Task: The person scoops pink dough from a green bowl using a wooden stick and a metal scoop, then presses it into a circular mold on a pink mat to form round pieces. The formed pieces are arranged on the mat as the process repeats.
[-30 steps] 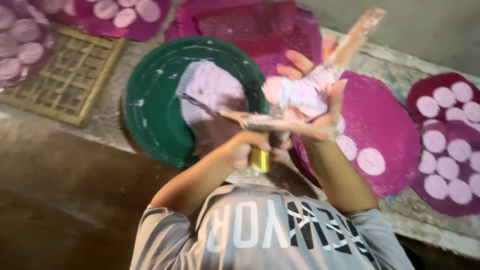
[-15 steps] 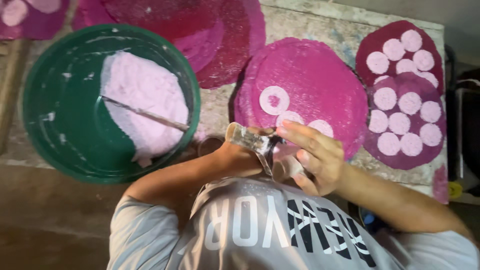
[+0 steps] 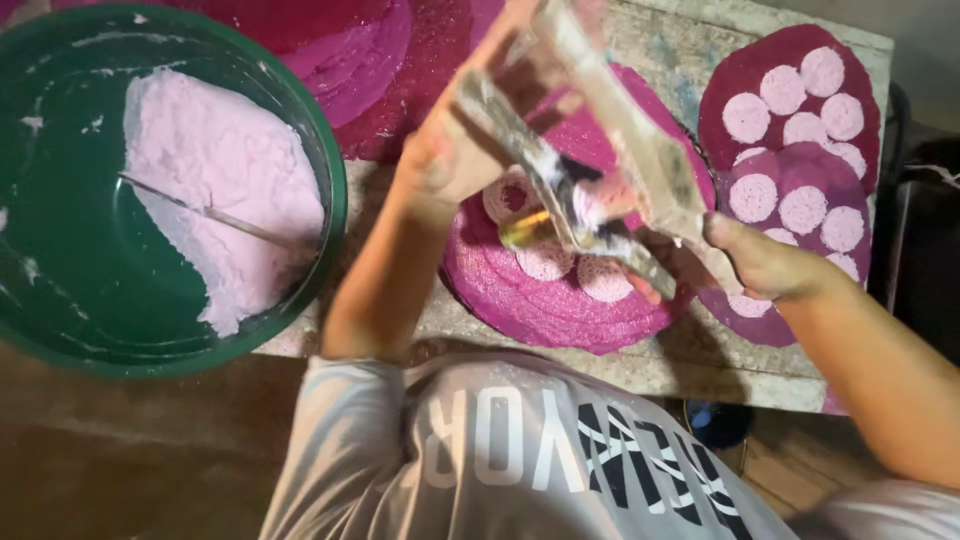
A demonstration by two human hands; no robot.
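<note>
Both my hands hold a hinged two-armed press tool (image 3: 610, 170), crusted with pale dough, raised above a round magenta woven mat (image 3: 520, 305). My left hand (image 3: 450, 150) grips its upper arm near the top. My right hand (image 3: 760, 262) grips the lower end at the right. Three pale pink dough discs (image 3: 545, 262) lie on the mat under the tool, partly hidden by it. To the left, a green basin (image 3: 335, 200) holds a mass of pink dough (image 3: 220, 170) with a thin stick (image 3: 200, 210) lying across it.
More magenta mats (image 3: 790, 190) with several pale discs lie at the right on the stone ledge (image 3: 690, 50). Stacked mats (image 3: 350, 50) sit beyond the basin. A dark object (image 3: 920, 230) stands past the ledge's right end. Brown floor lies below.
Both hands have lifted the press tool from near the ledge's front edge up over the mat. The view has closed in and the basin has slid left.
</note>
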